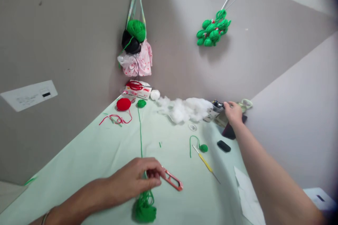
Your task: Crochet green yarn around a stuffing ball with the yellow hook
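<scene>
My left hand (pixel 148 174) is over the near middle of the table, fingers curled round one end of orange-handled thread snips (pixel 173 180). Green yarn passes beneath this hand, from a small green ball (pixel 142 103) at the back down to a larger green yarn bundle (pixel 145 212) just below my wrist. My right hand (pixel 233 111) reaches to the back right, its fingers pinched at a clear container (pixel 211 114) with dark small items in it. What those fingers hold is too small to make out.
White stuffing (pixel 185 109) lies along the back wall. A yellow crochet hook (pixel 205 161) rests beside a small green piece (pixel 203 148), left of a black oval object (pixel 224 146). Red yarn (pixel 123 104) is back left. A pink bag (pixel 142 59) and green crocheted pieces (pixel 213 31) hang above.
</scene>
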### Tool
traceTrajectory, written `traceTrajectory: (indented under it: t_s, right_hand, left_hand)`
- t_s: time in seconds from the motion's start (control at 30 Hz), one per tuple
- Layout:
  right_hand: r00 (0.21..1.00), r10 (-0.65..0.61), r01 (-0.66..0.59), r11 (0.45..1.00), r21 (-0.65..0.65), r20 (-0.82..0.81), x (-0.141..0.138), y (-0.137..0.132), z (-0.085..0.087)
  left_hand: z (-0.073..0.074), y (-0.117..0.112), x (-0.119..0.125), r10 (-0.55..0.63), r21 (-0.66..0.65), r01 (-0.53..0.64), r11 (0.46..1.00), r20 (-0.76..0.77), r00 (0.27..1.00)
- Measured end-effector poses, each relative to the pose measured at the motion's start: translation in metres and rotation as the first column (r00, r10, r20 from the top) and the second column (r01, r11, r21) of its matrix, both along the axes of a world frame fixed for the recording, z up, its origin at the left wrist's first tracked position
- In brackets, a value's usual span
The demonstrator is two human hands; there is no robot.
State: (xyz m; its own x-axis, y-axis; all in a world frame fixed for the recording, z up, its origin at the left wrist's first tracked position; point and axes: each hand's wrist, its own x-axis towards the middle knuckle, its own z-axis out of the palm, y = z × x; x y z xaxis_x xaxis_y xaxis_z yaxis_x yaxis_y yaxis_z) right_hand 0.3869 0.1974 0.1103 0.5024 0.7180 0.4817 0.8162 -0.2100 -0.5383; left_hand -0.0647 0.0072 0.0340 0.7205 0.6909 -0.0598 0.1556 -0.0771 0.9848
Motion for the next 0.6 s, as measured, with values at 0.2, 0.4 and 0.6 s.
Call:
traceTrajectory:
  t_s: [0.2,0.4,0.6]
  right_hand:
    - [0.888,0.442,-0.457,0.88,-0.127,-0.13,-0.112,-0.1,-0.021]
    - [0.5,0.861,-0.814,0.431,-0.39,-0.092,-0.221,-0.229,-0.064]
    - [0.527,0.848,-0.688,0.468,-0.555,0.062,-0.225,-0.239,-0.099]
  left_hand:
    - [0.001,0.008,-0.014,0.108,0.058,-0.108,0.992,-0.01,0.994]
    - [0.0,0.011,-0.017,0.086,0.12,-0.085,0.989,-0.005,0.996]
    - [-0.005,-0.017,-0.023,-0.115,0.208,0.134,0.969,-0.101,0.988]
